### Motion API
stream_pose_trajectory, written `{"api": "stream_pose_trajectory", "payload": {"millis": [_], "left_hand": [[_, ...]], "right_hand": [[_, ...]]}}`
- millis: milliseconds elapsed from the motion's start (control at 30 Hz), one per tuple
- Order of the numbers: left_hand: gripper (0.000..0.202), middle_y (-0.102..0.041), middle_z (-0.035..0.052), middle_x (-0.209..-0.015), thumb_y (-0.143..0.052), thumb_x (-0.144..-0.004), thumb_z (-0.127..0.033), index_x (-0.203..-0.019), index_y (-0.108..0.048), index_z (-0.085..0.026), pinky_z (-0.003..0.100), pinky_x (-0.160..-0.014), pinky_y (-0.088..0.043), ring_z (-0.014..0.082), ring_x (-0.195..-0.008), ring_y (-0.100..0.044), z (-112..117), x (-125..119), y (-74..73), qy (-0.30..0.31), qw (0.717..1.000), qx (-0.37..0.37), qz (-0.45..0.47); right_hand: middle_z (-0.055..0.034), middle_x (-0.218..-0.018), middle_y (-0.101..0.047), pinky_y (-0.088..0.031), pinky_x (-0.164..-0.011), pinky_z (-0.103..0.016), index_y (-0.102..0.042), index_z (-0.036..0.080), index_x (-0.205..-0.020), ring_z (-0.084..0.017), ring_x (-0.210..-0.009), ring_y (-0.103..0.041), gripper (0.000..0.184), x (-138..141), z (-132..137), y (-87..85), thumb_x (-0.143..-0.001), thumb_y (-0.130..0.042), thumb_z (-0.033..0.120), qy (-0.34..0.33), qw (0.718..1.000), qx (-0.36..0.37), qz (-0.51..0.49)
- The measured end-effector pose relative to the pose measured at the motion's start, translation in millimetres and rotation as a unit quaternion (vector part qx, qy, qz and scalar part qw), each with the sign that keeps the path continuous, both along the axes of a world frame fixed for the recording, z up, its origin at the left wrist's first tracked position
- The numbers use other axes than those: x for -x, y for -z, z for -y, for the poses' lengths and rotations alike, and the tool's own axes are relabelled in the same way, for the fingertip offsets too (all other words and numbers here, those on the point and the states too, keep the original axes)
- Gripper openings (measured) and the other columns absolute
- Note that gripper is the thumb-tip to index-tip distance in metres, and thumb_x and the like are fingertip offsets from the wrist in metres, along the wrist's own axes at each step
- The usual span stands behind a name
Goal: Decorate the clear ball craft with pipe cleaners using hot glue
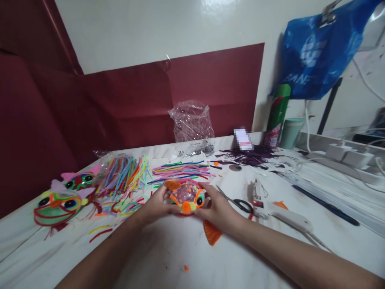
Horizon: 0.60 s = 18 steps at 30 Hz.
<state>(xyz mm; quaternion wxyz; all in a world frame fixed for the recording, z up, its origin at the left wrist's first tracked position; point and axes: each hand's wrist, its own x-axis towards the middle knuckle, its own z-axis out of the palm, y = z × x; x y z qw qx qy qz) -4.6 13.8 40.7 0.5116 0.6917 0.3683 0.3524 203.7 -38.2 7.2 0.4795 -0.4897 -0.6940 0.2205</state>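
Between my two hands is a craft fish [187, 195] with a clear, dotted body, black eyes, a round orange nose and fuzzy colored trim. My left hand [159, 202] grips its left side, with the thumb near the lower front. On the opposite side, my right hand [217, 206] has its fingers closed around the edge. An orange fuzzy fin [212, 233] shows below my right hand; whether it is joined to the fish I cannot tell. Scissors [236, 200] with black handles lie just right of my right hand, near a white glue gun [288, 216].
Two finished-looking craft fish [57, 206] stand at left, beside bundled pipe cleaners [123, 176]. Loose pipe cleaners [183, 170] and purple tassels [252, 155] lie behind. A blue pen-like stick [326, 204], power strip [357, 158], green cup [291, 132] and spray can [276, 116] are right.
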Motion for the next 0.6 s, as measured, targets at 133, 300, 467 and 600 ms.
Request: {"api": "stream_pose_trajectory", "payload": {"millis": [133,300,467,600], "left_hand": [[0.060,-0.058,0.0127,-0.128,-0.075,-0.068,-0.034,-0.119,-0.050,-0.018,0.039,-0.096,-0.046,0.0267,-0.115,-0.057,-4.3,2.0,3.0,0.011,0.998,-0.052,0.034],[0.036,-0.069,0.0089,-0.105,-0.065,-0.077,-0.040,-0.104,-0.058,-0.017,0.034,-0.083,-0.051,0.0210,-0.094,-0.065,-1.7,1.8,-2.7,-0.041,0.996,-0.058,0.048],[0.028,-0.068,0.0038,-0.084,-0.064,-0.075,-0.041,-0.087,-0.062,-0.015,0.030,-0.072,-0.050,0.0175,-0.078,-0.064,0.5,-2.1,-3.8,-0.103,0.991,-0.073,0.044],[0.024,-0.062,-0.0003,-0.070,-0.064,-0.074,-0.039,-0.073,-0.057,-0.016,0.027,-0.064,-0.047,0.0146,-0.067,-0.059,1.4,-3.4,-4.2,-0.125,0.987,-0.101,0.032]], "right_hand": [[-0.0107,-0.115,-0.061,-0.050,-0.087,-0.041,-0.045,0.018,-0.130,-0.025,-0.100,-0.061,0.068,-1.0,-0.1,0.5,-0.067,-0.072,0.026,-0.002,0.999,0.034,-0.010],[-0.0114,-0.119,-0.060,-0.047,-0.093,-0.043,-0.045,0.018,-0.130,-0.026,-0.108,-0.058,0.068,-2.0,-0.6,1.1,-0.068,-0.072,0.027,-0.006,1.000,0.025,-0.009],[-0.0128,-0.123,-0.059,-0.045,-0.097,-0.044,-0.045,0.017,-0.130,-0.027,-0.112,-0.057,0.068,-2.4,-1.6,5.3,-0.068,-0.071,0.028,-0.017,1.000,0.015,-0.005],[-0.0121,-0.124,-0.058,-0.044,-0.097,-0.043,-0.044,0.018,-0.131,-0.027,-0.114,-0.056,0.069,-2.4,-2.6,9.0,-0.069,-0.072,0.029,-0.029,1.000,0.007,-0.007]]}}
